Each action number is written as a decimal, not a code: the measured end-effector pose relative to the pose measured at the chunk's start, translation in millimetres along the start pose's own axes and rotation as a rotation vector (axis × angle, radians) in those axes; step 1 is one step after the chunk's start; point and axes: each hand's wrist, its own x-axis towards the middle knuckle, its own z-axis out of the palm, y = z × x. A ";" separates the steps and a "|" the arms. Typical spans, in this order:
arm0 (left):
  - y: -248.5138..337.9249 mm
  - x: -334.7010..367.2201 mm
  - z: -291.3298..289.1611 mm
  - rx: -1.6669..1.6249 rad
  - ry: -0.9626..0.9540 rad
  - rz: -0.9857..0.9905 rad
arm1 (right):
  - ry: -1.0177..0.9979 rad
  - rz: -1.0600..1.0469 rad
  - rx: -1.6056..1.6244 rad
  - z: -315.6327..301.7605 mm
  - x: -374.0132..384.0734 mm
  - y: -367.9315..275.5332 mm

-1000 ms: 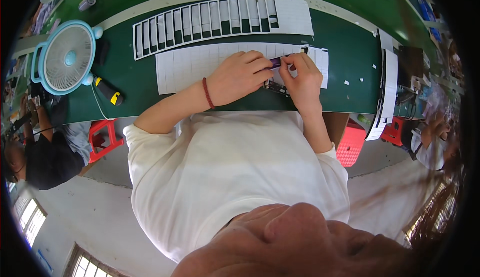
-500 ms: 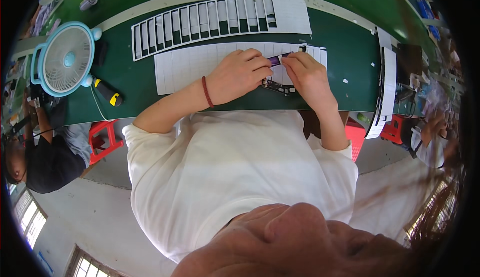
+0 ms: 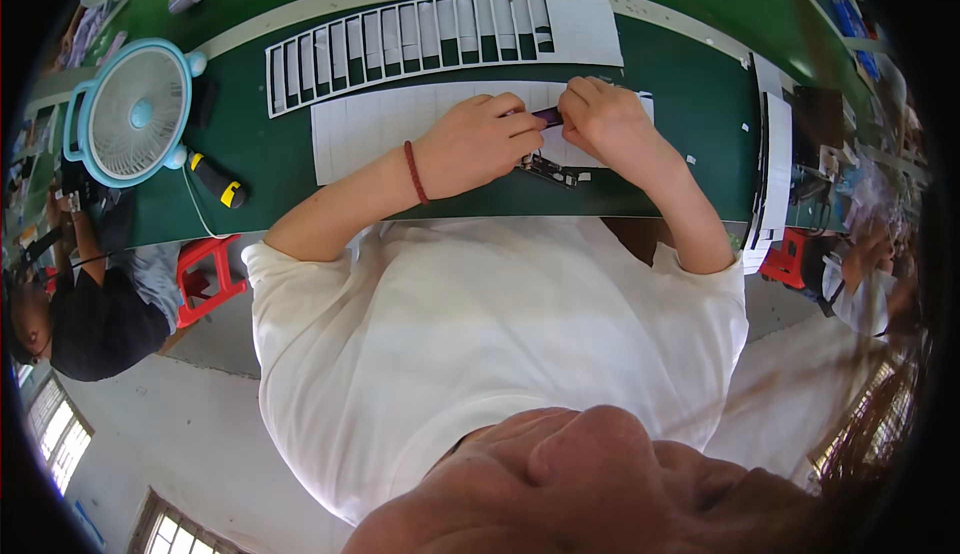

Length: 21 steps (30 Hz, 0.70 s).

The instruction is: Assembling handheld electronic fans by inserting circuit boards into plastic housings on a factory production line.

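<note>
1. Left hand (image 3: pixel 480 144): fingers curled, the grip closed on the left end of a dark purple piece (image 3: pixel 547 116).
2. Right hand (image 3: pixel 610 122): fingers bent at the piece's right end; whether this grip pinches it cannot be told.
3. Piece: between both hands, over a white sheet (image 3: pixel 390 119) on the green desk (image 3: pixel 262 154).

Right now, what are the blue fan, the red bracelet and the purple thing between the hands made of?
The blue fan looks like smooth, slightly shiny plastic: its rim seems moulded in one even colour. The red bracelet seems like dull braided cord, because its surface looks bumpy and twisted. The purple thing is dark and mostly covered, so its material and finish I can't tell.
</note>
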 end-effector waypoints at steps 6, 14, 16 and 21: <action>-2.6 -5.0 -14.3 -0.006 -0.062 -0.021 | 0.149 0.197 0.273 -2.9 -9.5 -1.2; -4.0 -4.8 -26.5 0.116 -0.088 -0.045 | 0.298 0.311 0.279 -9.1 -17.6 -19.7; -5.0 -4.2 -23.6 0.110 -0.082 -0.042 | 0.333 0.248 0.187 -3.8 -9.8 -26.3; -3.4 -4.3 -23.4 0.118 -0.069 -0.041 | 0.302 0.246 0.134 10.7 -4.1 -19.5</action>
